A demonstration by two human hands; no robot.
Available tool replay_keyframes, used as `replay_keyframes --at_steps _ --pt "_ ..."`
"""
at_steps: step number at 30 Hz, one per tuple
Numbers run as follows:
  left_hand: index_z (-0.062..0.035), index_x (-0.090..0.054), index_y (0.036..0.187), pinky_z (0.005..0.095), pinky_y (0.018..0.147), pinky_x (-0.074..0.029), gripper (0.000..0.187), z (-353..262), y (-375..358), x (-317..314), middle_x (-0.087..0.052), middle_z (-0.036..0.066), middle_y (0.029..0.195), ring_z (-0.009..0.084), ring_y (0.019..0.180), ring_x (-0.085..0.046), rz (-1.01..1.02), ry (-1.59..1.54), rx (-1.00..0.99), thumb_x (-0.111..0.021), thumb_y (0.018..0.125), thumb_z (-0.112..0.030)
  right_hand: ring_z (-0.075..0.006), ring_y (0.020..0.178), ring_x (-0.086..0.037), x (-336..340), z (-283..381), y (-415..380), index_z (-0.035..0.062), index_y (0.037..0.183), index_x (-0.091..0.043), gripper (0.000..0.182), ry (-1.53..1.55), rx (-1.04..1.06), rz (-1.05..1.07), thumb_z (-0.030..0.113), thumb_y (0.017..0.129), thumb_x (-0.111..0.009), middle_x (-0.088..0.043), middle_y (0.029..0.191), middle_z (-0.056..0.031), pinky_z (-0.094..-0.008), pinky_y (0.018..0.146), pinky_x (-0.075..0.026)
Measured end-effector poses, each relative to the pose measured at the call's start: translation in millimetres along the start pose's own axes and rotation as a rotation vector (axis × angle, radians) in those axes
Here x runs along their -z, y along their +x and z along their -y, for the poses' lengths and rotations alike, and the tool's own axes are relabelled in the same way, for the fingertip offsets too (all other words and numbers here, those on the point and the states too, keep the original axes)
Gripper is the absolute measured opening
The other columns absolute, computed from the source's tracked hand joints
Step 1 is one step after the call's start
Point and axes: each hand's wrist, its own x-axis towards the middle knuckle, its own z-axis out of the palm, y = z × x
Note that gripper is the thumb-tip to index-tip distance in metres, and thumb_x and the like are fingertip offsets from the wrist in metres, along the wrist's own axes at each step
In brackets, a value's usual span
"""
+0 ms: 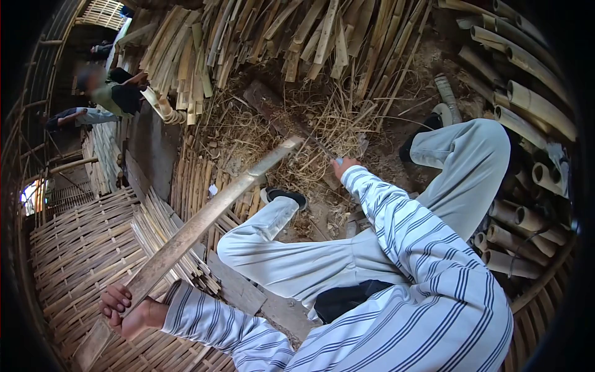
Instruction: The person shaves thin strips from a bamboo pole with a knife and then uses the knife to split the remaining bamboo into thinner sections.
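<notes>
Seated on woven bamboo matting (74,248), a person's left hand (127,310) has its fingers wrapped around a long split bamboo slat (211,214), angled up across the lap. The right hand (344,166) reaches forward, closed around a blade's (319,149) handle near the slat's far end, seemingly steadied for splitting.

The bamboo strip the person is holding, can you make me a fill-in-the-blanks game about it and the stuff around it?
1. The long bamboo strip is gripped near its lower end by the person's ____ hand.
2. The right hand holds a blade that points toward the strip's ____ end.
3. Both of the person's sleeves have a ____ pattern.
4. Under the left hand lies a mat woven from ____.

Missing words: left; upper; striped; bamboo
</notes>
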Motion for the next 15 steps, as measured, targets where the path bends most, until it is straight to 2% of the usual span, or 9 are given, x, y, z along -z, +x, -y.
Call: replay_keyframes --at_steps 2,5,6,9,10,13,14,15 --pt "-0.0120 -0.033 0.067 0.0269 0.047 -0.024 0.016 -14 3 -2 -0.023 0.001 0.053 0.0121 0.045 -0.022 0.019 -0.065 -0.034 -0.043 0.056 -0.010 -0.0393 0.121 -0.046 -3 -4 0 0.0020 0.132 -0.045 0.070 0.060 -0.016 0.021 0.057 0.089 -0.042 -0.048 0.130 -0.0238 -0.0482 0.102 -0.036" --pt "-0.0127 -0.027 0.061 0.0285 0.045 -0.020 0.016 -16 -6 -21 -0.020 0.002 0.054 0.0131 0.046 -0.019 -0.026 -0.010 -0.106 -0.040 0.053 -0.011 -0.0388 0.120 -0.048 -6 -12 -15 0.0013 0.131 -0.045 0.070 0.080 -0.024 -0.009 0.056 0.088 -0.044 -0.047 0.131 -0.0241 -0.0466 0.102 -0.037" --pt "-0.0131 -0.026 0.061 0.0276 0.044 -0.020 0.017 -13 -15 -32 -0.020 0.001 0.053 0.0126 0.045 -0.019 -0.045 -0.033 -0.126 -0.040 0.052 -0.010 -0.0383 0.115 -0.052 -2 -17 -21 0.0000 0.126 -0.051 0.067 0.077 0.007 0.012 0.055 0.088 -0.046 -0.050 0.128 -0.0242 -0.0455 0.099 -0.040" --pt "-0.0138 -0.026 0.060 0.0266 0.043 -0.022 0.015 -3 -28 -37 -0.020 0.001 0.053 0.0119 0.044 -0.019 -0.055 0.004 -0.082 -0.038 0.053 -0.009 -0.0421 0.105 -0.057 -10 -15 -28 -0.0058 0.114 -0.059 0.073 0.143 -0.063 -0.086 0.060 0.087 -0.042 -0.057 0.113 -0.0303 -0.0441 0.093 -0.046" --pt "-0.0146 -0.025 0.059 0.0262 0.043 -0.024 0.014 1 -35 -40 -0.022 0.000 0.052 0.0114 0.043 -0.020 -0.129 0.024 -0.073 -0.037 0.056 -0.008 -0.0425 0.104 -0.057 -12 -14 -37 -0.0067 0.112 -0.060 0.074 0.237 -0.025 -0.139 0.060 0.087 -0.041 -0.058 0.112 -0.0317 -0.0444 0.093 -0.045" --pt "-0.0144 -0.027 0.062 0.0263 0.043 -0.023 0.010 13 -46 -42 -0.021 0.001 0.052 0.0117 0.043 -0.021 -0.244 0.139 -0.056 -0.036 0.060 -0.008 -0.0419 0.107 -0.056 -3 -1 -59 -0.0079 0.113 -0.059 0.074 0.331 -0.049 -0.096 0.059 0.088 -0.041 -0.056 0.114 -0.0318 -0.0454 0.094 -0.044" --pt "-0.0138 -0.029 0.059 0.0266 0.042 -0.024 0.010 19 -46 -37 -0.025 0.001 0.050 0.0119 0.042 -0.023 -0.231 0.098 -0.011 -0.034 0.064 -0.008 -0.0425 0.107 -0.055 -6 -1 -59 -0.0089 0.114 -0.058 0.076 0.337 -0.003 -0.138 0.060 0.088 -0.038 -0.056 0.115 -0.0324 -0.0460 0.094 -0.043" --pt "-0.0137 -0.029 0.058 0.0270 0.042 -0.024 0.011 28 -47 -33 -0.026 0.001 0.050 0.0122 0.043 -0.024 -0.256 0.176 -0.015 -0.035 0.064 -0.007 -0.0427 0.107 -0.055 -5 -1 -57 -0.0079 0.114 -0.058 0.074 0.339 -0.010 -0.115 0.059 0.088 -0.040 -0.055 0.115 -0.0328 -0.0464 0.095 -0.043"
